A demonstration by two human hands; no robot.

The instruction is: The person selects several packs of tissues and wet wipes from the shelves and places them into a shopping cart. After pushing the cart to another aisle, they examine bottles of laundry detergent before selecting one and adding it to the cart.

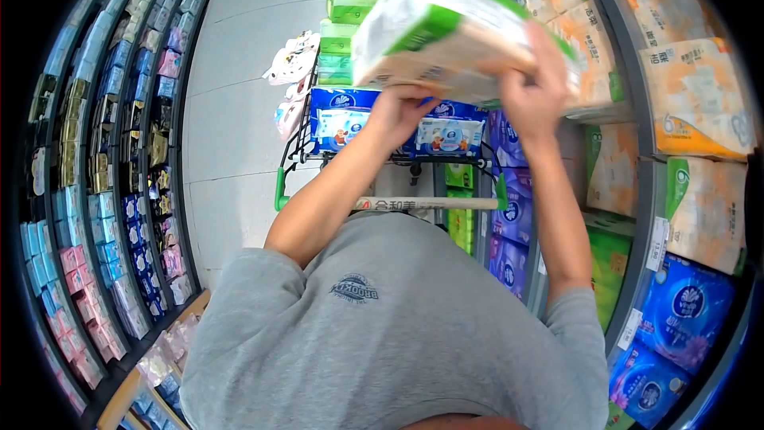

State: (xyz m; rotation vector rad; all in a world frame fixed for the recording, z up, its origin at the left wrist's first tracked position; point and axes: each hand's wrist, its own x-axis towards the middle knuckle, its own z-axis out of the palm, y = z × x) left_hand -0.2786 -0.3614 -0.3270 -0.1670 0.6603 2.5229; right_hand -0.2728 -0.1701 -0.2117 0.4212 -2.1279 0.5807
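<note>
A large plastic-wrapped pack of tissues (454, 36), white, green and beige, is tilted in the air above the shopping cart (430, 203). My right hand (537, 91) grips its right end, slightly blurred. At its lower left edge, my left hand (402, 115) has its fingers curled against the underside; the fingertips are partly hidden. Below the hands, blue packs of wipes (450, 135) lie in the near part of the cart. Green packs (338, 40) are stacked farther along its left side. The held pack hides much of the cart's far part.
Shelves on the right hold beige tissue packs (692, 99), purple packs (513, 207) and blue packs (684, 302). Small packets (76, 271) fill the left shelves. White shoes (294, 60) show beside the cart on the tiled floor (239, 103).
</note>
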